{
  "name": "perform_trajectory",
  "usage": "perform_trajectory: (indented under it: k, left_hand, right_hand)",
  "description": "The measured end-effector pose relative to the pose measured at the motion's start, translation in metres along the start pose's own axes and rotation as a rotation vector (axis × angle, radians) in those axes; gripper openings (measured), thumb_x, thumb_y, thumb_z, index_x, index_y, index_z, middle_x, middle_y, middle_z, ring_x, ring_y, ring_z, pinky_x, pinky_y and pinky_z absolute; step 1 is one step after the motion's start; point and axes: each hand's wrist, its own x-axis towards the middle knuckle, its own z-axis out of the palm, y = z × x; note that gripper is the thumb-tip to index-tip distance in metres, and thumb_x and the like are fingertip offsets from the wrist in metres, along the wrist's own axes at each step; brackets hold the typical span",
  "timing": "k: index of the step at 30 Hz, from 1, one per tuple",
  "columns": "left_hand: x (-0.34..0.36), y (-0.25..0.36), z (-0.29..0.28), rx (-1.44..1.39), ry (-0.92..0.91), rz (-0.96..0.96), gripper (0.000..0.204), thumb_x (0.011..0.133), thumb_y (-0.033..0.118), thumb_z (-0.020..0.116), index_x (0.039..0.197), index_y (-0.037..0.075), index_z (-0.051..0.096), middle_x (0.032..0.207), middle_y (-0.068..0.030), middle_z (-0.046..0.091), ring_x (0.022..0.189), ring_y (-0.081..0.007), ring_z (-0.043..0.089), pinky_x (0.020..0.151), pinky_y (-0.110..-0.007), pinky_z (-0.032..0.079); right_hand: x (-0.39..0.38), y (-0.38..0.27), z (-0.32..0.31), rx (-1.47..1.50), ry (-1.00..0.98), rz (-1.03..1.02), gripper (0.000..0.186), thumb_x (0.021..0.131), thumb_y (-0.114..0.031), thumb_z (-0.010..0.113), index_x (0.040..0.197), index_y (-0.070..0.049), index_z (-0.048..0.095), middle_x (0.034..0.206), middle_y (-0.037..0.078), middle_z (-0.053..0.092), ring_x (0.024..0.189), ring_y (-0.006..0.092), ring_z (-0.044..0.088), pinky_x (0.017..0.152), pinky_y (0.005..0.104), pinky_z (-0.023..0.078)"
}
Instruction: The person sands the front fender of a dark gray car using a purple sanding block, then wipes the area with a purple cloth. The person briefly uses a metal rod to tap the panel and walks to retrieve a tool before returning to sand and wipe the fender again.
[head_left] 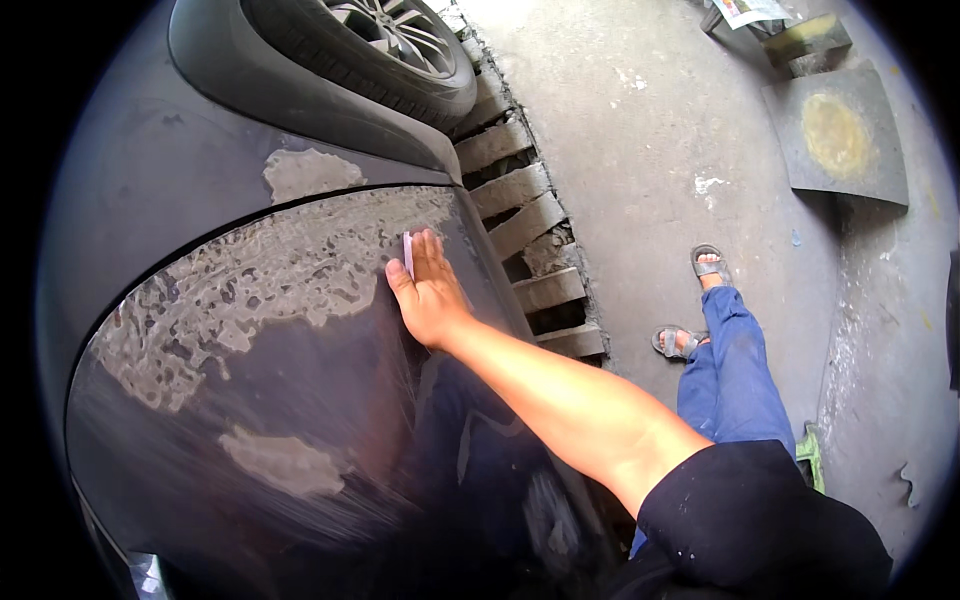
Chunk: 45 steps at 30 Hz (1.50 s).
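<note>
Reaching arm (575, 405): one, bare below a black sleeve (765, 520), running from the near right toward the left and far, elbow only slightly bent.
Right hand (437, 300): palm down against the dark car panel (330, 385), fingers side by side pointing far, thumb apart on their left; closed on a pale pad.
Left hand: out of view; cannot tell its state.
Pale pad (408, 250): one, thin edge showing between thumb and fingers, at the right end of the mottled patch.
Pale patches (260, 275): three clear ones; a long mottled band, one farther off on the neighbouring panel (190, 165), one on the near left.
Wheel (395, 45): one, far, left of the slats.
Slats (512, 190): at least six, right of the car.
Sandals (684, 342): two, on the right.
Trouser legs (737, 370): two, blue.
Grey sheet (838, 138): one, far right, with one round yellowish spot.
</note>
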Motion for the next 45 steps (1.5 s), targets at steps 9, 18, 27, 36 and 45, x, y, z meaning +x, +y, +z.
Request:
perform_trajectory:
  k: [9,18,27,36,45]
  left_hand:
    - [-0.008,-0.002,-0.001,0.046,0.007,-0.004,0.077,0.087,0.06,0.053,0.124,-0.007,0.057,0.123,-0.034,0.052,0.113,-0.0525,0.048,0.096,-0.062,0.036]
    - [-0.005,0.0,0.001,0.023,0.022,0.009,0.075,0.087,0.058,0.054,0.123,-0.007,0.058,0.121,-0.0342,0.053,0.111,-0.0522,0.049,0.094,-0.061,0.037]
    - [-0.008,-0.004,-0.001,0.04,-0.005,0.005,0.075,0.086,0.059,0.054,0.123,-0.007,0.058,0.123,-0.0339,0.052,0.113,-0.0521,0.049,0.095,-0.061,0.037]
    - [-0.002,-0.002,0.002,0.033,-0.001,0.035,0.076,0.086,0.057,0.055,0.129,-0.005,0.053,0.128,-0.0319,0.051,0.116,-0.0505,0.048,0.097,-0.061,0.036]
    - [0.012,0.004,-0.001,-0.012,0.052,0.088,0.071,0.087,0.054,0.057,0.128,-0.005,0.055,0.128,-0.0311,0.051,0.116,-0.0499,0.048,0.097,-0.061,0.036]
  right_hand:
    - [-0.03,0.014,0.001,0.042,-0.067,-0.051,0.074,0.1,-0.049,0.028,0.147,0.007,0.017,0.154,0.027,0.017,0.145,0.0388,0.011,0.118,0.0412,0.012]
    - [-0.081,0.031,0.004,0.071,-0.191,-0.165,0.074,0.1,-0.048,0.03,0.148,0.006,0.015,0.155,0.026,0.011,0.145,0.039,0.007,0.118,0.0423,0.01]
    - [-0.116,0.023,0.006,0.093,-0.195,-0.292,0.072,0.101,-0.046,0.03,0.149,0.005,0.013,0.155,0.027,0.006,0.145,0.0402,0.006,0.118,0.0432,0.008]
    - [-0.088,0.012,0.014,0.044,-0.125,-0.335,0.073,0.1,-0.046,0.033,0.15,0.001,0.007,0.156,0.027,0.003,0.145,0.0403,0.004,0.118,0.046,0.008]
    - [-0.019,-0.005,0.002,-0.007,-0.041,-0.178,0.075,0.1,-0.047,0.033,0.149,0.004,0.01,0.156,0.026,0.008,0.146,0.0375,0.005,0.119,0.042,0.006]
